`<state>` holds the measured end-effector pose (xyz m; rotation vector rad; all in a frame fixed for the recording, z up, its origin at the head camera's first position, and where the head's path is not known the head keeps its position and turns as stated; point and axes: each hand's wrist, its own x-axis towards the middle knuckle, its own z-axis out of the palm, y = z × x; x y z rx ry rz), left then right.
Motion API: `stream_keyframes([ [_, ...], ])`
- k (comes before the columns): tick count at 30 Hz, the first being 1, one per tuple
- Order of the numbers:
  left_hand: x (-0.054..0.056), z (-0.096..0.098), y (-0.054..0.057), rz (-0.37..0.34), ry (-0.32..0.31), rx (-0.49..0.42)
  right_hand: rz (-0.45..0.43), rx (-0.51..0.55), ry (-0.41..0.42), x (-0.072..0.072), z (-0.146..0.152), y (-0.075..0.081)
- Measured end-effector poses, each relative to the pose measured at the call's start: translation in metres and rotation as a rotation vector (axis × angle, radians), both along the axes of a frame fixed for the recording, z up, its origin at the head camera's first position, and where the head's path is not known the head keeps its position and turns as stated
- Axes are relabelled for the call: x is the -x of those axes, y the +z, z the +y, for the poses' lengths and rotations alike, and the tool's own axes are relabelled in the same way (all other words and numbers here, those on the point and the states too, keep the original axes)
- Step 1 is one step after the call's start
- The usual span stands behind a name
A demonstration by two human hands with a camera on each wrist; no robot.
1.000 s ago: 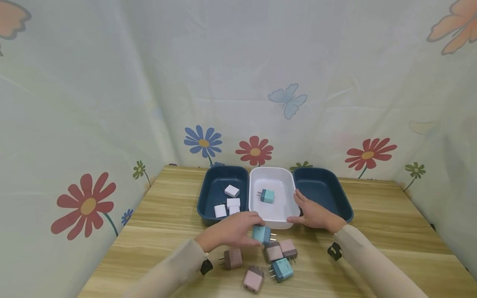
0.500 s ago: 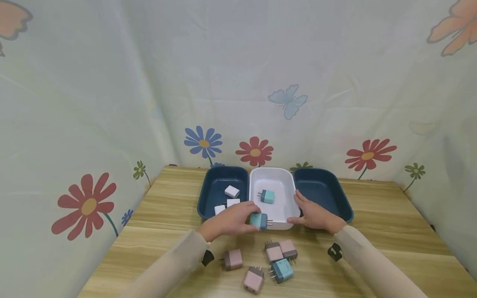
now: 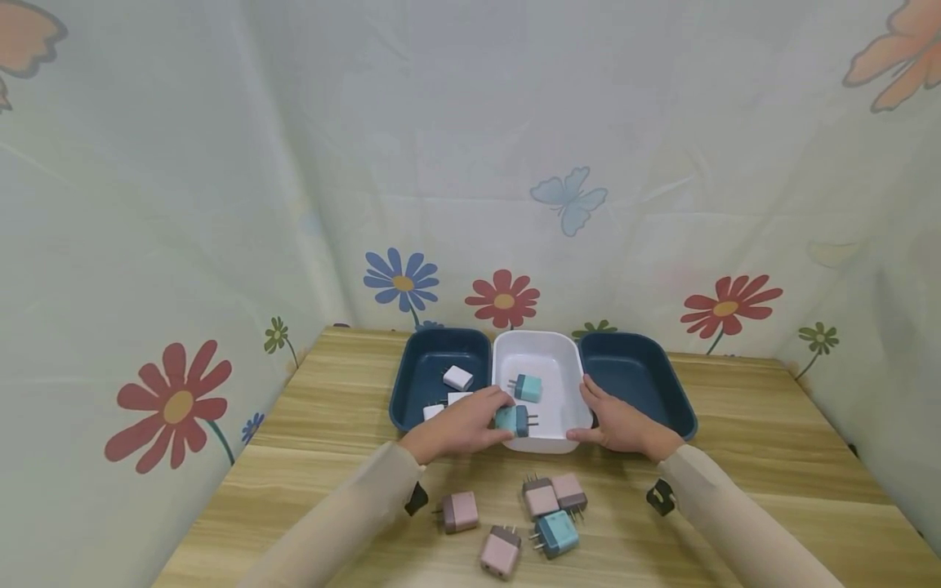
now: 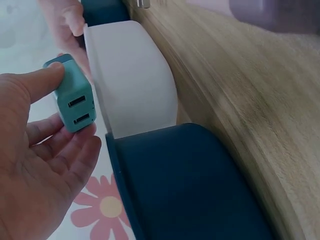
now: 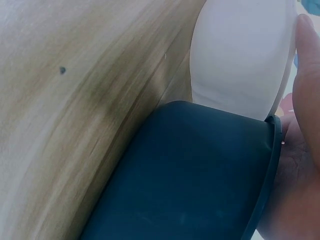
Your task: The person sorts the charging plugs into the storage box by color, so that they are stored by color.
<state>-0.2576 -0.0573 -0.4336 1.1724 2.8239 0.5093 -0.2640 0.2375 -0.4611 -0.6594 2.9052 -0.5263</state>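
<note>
My left hand [image 3: 461, 423] pinches a teal charger plug [image 3: 511, 420] between thumb and fingers, over the front part of the white bin [image 3: 541, 446]. Its metal prongs point right; in the left wrist view two USB ports show on the end of this charger plug [image 4: 77, 102]. Another teal charger [image 3: 528, 387] lies inside the white bin. My right hand [image 3: 621, 420] rests at that bin's front right corner, thumb on the front rim and fingers spread along the right side. The right wrist view shows the thumb [image 5: 306, 55] lying straight at the rim.
A dark blue bin [image 3: 399, 392] with several white chargers stands left of the white one, and a second dark blue bin [image 3: 672, 384] right of it. In front, several pink chargers [image 3: 501, 553] and one teal charger [image 3: 556, 533] lie on the wooden table [image 3: 309, 457].
My left hand has lifted the teal charger from beside the pink ones and carried it away from me, over the white bin's front rim. The right hand has stayed in place.
</note>
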Motion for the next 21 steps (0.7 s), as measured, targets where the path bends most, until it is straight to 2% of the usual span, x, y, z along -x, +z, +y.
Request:
stream_keyframes([
  [12, 0.017, 0.010, -0.006, 0.003, 0.029, -0.022, -0.005, 0.009, 0.004, -0.001, 0.000, 0.001],
  [21, 0.023, 0.015, -0.007, 0.006, 0.043, 0.004, 0.003, 0.009, 0.016, -0.002, 0.001, 0.002],
])
